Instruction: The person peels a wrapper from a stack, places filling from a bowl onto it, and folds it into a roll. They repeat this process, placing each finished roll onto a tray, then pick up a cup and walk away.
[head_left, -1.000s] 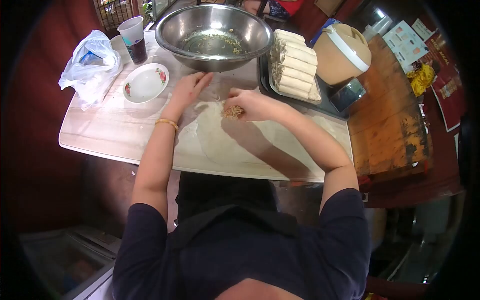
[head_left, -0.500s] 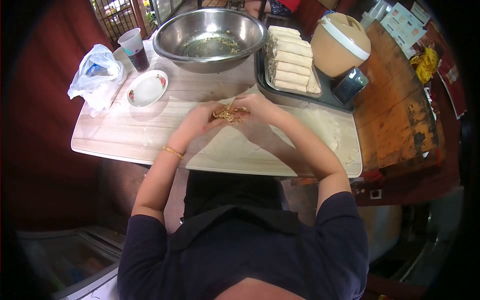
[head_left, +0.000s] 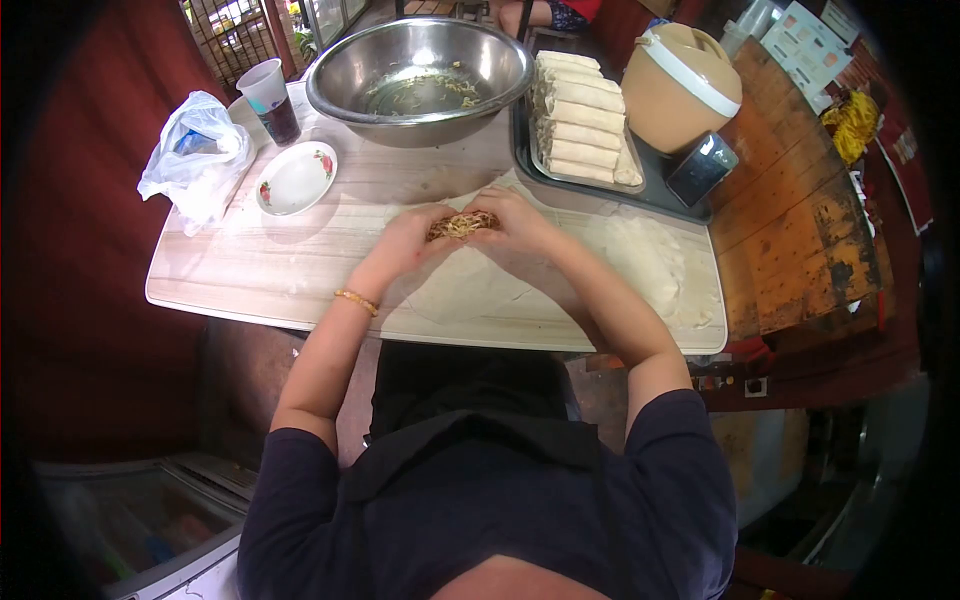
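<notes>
A clump of shredded filling [head_left: 463, 225] lies low over the table between my two hands. My left hand [head_left: 408, 240] cups its left end with curled fingers, while my right hand [head_left: 515, 222] closes round the right end. Beneath and in front of them a thin pale wrapper [head_left: 465, 290] is spread flat on the table. More pale wrapper sheets [head_left: 645, 262] lie to the right, beside my right forearm. Past my hands stands a large steel basin [head_left: 420, 128] with scraps of filling on its bottom.
Rolled wrappers [head_left: 582, 118] are piled on a tray at the back right. Next to them are a dark phone-like object [head_left: 703, 168] and a tan cooler [head_left: 675, 90]. A flowered plate [head_left: 298, 180], a cup of dark drink [head_left: 270, 100] and a plastic bag [head_left: 195, 165] stand left.
Loose strands that stuck up between my hands are now pressed into a more compact clump. My fingers have drawn in closer round it.
</notes>
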